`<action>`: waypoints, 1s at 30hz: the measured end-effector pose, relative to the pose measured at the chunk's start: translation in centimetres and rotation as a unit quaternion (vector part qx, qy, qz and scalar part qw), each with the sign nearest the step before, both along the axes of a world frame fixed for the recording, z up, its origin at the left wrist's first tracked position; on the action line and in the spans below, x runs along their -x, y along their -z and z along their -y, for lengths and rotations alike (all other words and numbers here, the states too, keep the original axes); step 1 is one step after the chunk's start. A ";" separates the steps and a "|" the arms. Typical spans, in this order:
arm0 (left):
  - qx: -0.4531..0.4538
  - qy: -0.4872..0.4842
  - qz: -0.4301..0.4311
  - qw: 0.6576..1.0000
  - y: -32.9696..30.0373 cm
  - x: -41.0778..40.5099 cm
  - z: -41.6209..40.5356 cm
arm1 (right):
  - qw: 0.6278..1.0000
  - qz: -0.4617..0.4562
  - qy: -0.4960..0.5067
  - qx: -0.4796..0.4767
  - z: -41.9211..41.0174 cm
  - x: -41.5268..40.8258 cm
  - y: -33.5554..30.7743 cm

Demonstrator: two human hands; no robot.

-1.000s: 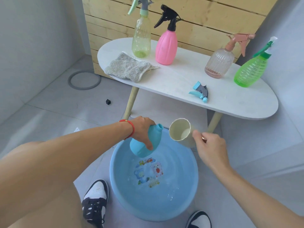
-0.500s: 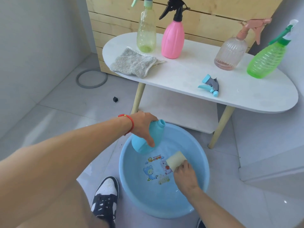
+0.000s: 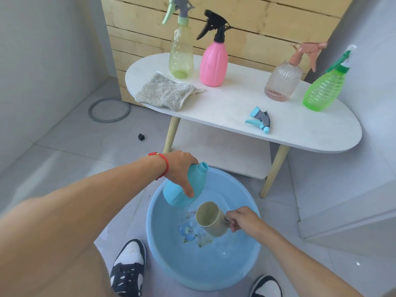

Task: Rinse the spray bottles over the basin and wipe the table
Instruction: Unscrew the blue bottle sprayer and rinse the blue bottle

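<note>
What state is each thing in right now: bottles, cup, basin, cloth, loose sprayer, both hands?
Blue bottle: uncapped, tilted over basin, held by left hand.
Cup: tipped sideways, gripped by right hand.
Basin: on floor, holds water.
Loose sprayer: lying on table.
Cloth: crumpled at table's edge.
Yellow bottle, pink bottle, clear bottle, green bottle: capped, on table.

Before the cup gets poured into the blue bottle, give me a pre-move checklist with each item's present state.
1. Blue bottle gripped by left hand: ok.
2. Bottle mouth uncapped; spray head lies on the table: ok.
3. Bottle held over the basin: ok.
4. Cup held by its handle in right hand: ok.
5. Water in the cup: cannot tell.
6. Cup raised to the bottle mouth: not ok, it sits lower, tilted on its side.
</note>
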State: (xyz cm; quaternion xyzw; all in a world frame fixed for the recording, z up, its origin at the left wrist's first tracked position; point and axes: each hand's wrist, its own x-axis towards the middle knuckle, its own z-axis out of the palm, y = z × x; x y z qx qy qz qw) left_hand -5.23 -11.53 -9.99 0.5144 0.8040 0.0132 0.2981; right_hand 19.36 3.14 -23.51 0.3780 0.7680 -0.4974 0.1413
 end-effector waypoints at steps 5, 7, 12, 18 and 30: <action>0.016 0.014 -0.004 1.000 -0.5 0.2 0.0 | 0.996 -0.087 -0.008 -0.007 -2.0 0.2 -7.3; 0.015 0.017 -0.003 1.000 -0.6 0.1 0.1 | 0.992 -0.120 -0.023 -0.012 -2.6 0.2 -11.0; -0.006 0.022 0.019 1.000 -0.5 0.0 0.0 | 0.979 -0.145 -0.019 -0.139 -3.6 0.5 -17.0; -0.052 0.013 0.045 0.998 -0.3 -0.7 -0.3 | 0.946 -0.229 0.073 -0.216 -3.2 1.1 -18.4; -0.075 0.013 0.058 0.995 -0.3 -1.3 -1.2 | 0.872 -0.237 0.085 -0.421 0.0 2.4 -18.7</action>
